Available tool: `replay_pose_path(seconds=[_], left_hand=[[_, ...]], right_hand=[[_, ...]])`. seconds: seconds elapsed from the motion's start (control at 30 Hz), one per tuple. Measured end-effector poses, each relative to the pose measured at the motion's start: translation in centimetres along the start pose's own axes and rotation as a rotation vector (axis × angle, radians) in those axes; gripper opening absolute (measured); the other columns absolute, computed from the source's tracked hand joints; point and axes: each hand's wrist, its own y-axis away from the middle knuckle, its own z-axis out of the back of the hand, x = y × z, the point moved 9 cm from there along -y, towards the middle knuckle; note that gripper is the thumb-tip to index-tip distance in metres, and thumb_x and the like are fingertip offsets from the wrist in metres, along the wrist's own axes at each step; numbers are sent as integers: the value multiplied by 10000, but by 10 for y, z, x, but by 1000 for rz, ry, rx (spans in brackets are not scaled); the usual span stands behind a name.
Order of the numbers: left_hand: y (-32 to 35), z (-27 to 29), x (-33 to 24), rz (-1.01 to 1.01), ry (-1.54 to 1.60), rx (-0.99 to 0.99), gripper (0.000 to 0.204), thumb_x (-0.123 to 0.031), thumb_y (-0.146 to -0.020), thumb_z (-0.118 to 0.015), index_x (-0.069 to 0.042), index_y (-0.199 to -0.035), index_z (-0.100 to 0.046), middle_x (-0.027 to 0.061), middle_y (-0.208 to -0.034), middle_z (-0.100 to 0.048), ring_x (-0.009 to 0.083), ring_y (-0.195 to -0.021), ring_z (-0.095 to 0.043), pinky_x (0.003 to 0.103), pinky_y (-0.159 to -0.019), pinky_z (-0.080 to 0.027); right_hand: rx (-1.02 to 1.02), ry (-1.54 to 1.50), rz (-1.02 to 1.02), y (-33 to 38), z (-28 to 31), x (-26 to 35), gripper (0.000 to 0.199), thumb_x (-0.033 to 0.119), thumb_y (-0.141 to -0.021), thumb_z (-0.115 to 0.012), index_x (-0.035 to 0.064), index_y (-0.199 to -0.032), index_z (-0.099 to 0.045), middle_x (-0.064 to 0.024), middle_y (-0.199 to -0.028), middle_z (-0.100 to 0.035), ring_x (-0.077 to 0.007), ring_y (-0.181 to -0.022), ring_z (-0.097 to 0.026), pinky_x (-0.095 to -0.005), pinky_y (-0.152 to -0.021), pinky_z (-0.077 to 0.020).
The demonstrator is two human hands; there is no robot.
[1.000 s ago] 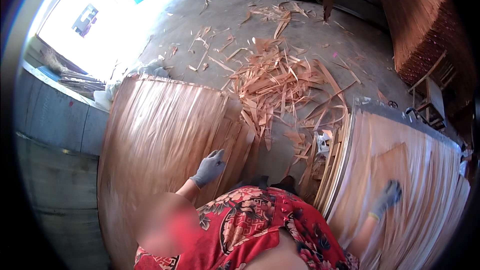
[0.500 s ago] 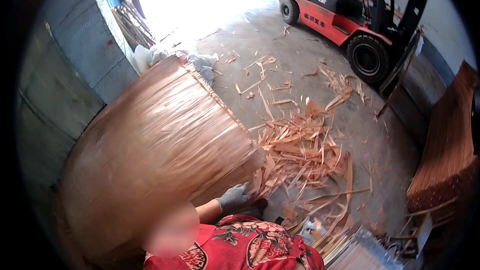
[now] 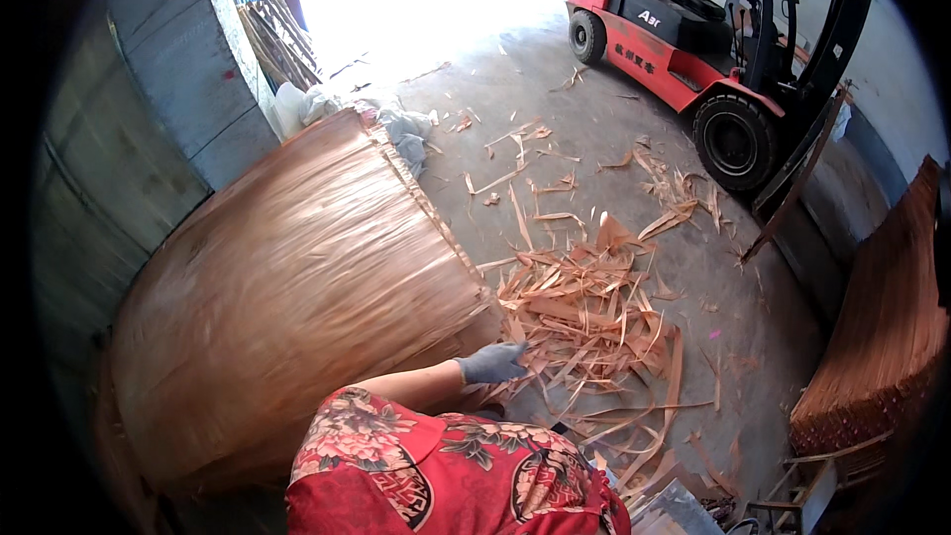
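A tall stack of thin brown veneer sheets (image 3: 297, 277) fills the left half of the view, and its top sheet looks blurred. My left hand (image 3: 490, 363), in a grey glove, sits at the stack's near right corner with its fingers closed on the edge of the top veneer sheet. My forearm reaches to it from my red flowered shirt (image 3: 446, 476) at the bottom. My right hand is out of the picture.
Veneer scraps (image 3: 584, 307) litter the concrete floor right of the stack. A red forklift (image 3: 693, 50) stands at the back right. Another veneer stack (image 3: 882, 337) is at the right edge. A blue wall (image 3: 149, 89) and white sacks (image 3: 307, 104) lie behind the stack.
The view has swung left, so the right-hand veneer stack and my right hand have left the picture. My left hand stays at the corner of the big stack.
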Motion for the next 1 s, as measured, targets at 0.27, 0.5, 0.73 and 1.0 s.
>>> replay_pose_path(seconds=[0.27,0.5,0.73,1.0], left_hand=[[-42,-68,-206,-578,54,50,1366,-396,-533,-857,57,-1435,63,327,-1456,-157,438,-1395,-27,431,-1132,-170],[-1,31,-202,-591,140,-692,1202,-422,-605,-807,51,-1422,-63,252,-1469,-112,367,-1375,-65,404,-1124,-69],[26,49,31,-3,409,-1021,431,-426,-976,-405,-57,-876,-605,82,-721,-597,209,-670,-579,385,-599,-460],[348,81,318,1069,548,-1611,311,-283,-877,-464,-70,-692,-594,8,-634,-577,166,-575,-543,387,-488,-436]], right_hand=[[193,-659,184,-44,-28,166,285,203,-887,-621,-30,-1049,-638,-78,-931,-667,-154,-818,-598,-298,-739,-477],[611,-1150,258,1,-102,359,309,283,-951,-546,-2,-1010,-651,-10,-829,-644,-72,-728,-554,-242,-633,-448],[1183,-1334,138,66,-181,464,347,315,-950,-529,38,-1154,-571,-49,-1016,-627,-145,-882,-609,-277,-775,-492],[947,-1386,-486,-4,-232,292,218,233,-925,-540,80,-1061,-614,-32,-903,-634,-153,-752,-603,-276,-664,-504]])
